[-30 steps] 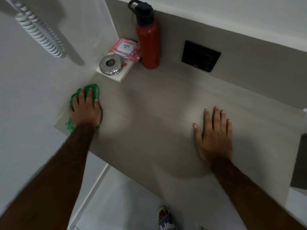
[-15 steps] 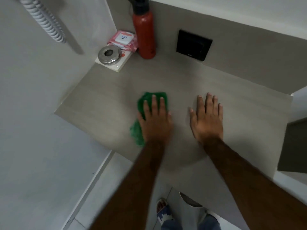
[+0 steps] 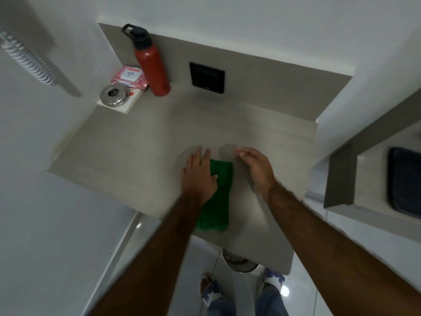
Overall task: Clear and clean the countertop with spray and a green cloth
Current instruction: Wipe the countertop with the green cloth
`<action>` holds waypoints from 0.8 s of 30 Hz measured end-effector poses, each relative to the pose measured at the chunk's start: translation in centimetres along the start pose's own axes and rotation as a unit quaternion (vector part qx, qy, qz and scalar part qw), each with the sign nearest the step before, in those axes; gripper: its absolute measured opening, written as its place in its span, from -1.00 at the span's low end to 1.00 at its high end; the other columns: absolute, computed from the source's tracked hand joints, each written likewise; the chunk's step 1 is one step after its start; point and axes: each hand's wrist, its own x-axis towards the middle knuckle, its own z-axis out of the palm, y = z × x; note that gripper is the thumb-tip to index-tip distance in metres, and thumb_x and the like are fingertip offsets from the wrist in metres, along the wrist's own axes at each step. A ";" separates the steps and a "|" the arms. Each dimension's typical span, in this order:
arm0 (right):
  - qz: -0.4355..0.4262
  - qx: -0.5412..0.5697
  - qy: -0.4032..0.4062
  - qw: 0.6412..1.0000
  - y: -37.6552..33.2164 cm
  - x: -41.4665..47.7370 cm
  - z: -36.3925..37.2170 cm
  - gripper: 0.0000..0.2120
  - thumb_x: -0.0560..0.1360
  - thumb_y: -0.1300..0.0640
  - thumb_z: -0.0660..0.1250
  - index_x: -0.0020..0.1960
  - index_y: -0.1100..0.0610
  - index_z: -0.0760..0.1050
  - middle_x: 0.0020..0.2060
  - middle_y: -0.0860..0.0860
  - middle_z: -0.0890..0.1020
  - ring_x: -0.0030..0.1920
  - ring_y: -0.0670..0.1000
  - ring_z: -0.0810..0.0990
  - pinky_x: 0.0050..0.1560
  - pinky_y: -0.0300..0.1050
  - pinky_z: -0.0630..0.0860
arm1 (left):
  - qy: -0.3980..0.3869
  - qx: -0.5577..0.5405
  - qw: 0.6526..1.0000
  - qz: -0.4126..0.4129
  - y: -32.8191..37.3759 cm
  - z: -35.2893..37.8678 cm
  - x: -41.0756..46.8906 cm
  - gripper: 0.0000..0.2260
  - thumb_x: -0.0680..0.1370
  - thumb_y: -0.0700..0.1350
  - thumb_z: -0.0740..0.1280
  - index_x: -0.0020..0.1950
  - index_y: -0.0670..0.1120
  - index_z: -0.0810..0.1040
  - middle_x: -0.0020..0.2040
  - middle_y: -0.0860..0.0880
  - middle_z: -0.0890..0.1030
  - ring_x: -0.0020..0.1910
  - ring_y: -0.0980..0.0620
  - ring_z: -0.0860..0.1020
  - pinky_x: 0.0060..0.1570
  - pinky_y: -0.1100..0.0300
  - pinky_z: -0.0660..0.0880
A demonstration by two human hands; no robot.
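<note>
The left hand [image 3: 200,176] lies flat and spread on the green cloth [image 3: 218,197] on the table [image 3: 127,151]. The right hand [image 3: 257,169] is beside it, fingers curled, holding nothing.

Left hand [image 3: 200,176] flat, fingers spread; right hand [image 3: 258,167] raised, fingers loosely curled.

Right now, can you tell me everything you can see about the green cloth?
The green cloth is bright green, soft-looking fabric, laid out as a long, flattish strip on the grey countertop. It runs from the middle of the counter toward the near edge, where its end looks slightly bunched. The left hand lies flat on its left side, palm down, covering part of it. The right hand hovers just beside it, fingers curled, not clearly touching. The picture is blurry, so no weave shows.
</note>
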 end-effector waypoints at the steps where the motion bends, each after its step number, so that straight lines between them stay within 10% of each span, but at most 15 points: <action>1: 0.002 -0.020 0.002 1.000 0.4 -0.5 -0.5 -0.83 0.58 0.26 0.39 0.00 0.01 0.69 0.04 0.02 0.73 0.16 0.02 0.67 0.44 0.02 0.50 | -0.034 -0.009 0.999 0.000 -0.1 -0.7 0.8 -0.28 0.58 0.02 0.38 0.64 -0.03 0.10 0.62 -0.11 0.18 0.57 -0.17 0.20 0.51 -0.14 0.24; 10: 0.019 -0.069 -0.062 0.996 1.2 -5.2 -4.9 -0.51 0.39 0.28 0.62 0.25 0.08 0.55 0.03 -0.07 0.65 0.04 -0.04 0.63 0.01 -0.41 0.57 | -0.140 -0.018 0.989 0.043 3.8 -6.7 0.5 -0.68 0.42 -0.11 0.51 0.16 -0.14 0.66 0.06 -0.06 0.64 0.03 -0.05 0.61 0.01 0.19 0.57; 14: 0.058 -0.082 -0.247 0.964 0.5 -6.6 -5.9 -0.11 0.23 0.19 0.74 0.46 0.01 0.43 0.31 -0.08 0.62 0.34 -0.02 0.59 0.33 -0.13 0.56 | -0.207 -0.013 0.971 0.116 7.4 -10.8 -2.4 -0.66 0.41 -0.02 0.56 0.16 0.00 0.68 0.05 0.05 0.66 0.00 0.05 0.62 -0.01 0.22 0.57; 18: 0.078 -0.065 -0.276 0.956 -0.7 -8.2 -8.1 -0.34 0.31 0.31 0.66 0.36 0.09 0.58 0.25 0.01 0.71 0.28 0.02 0.66 0.40 0.03 0.55 | -0.229 -0.079 0.953 0.181 11.8 -13.6 -4.0 -0.78 0.43 -0.01 0.57 0.06 0.09 0.71 -0.09 0.16 0.72 -0.12 0.19 0.67 -0.07 0.33 0.60; 24: 0.083 0.005 -0.138 0.987 -1.8 -10.9 -16.0 -0.58 0.42 0.26 0.58 0.27 0.12 0.65 0.14 0.03 0.76 0.16 0.01 0.73 0.19 -0.16 0.64 | -0.062 -0.114 0.967 0.218 17.2 -12.4 -2.9 -0.76 0.48 0.03 0.52 0.13 0.08 0.70 -0.06 0.11 0.69 -0.14 0.23 0.63 -0.14 0.42 0.55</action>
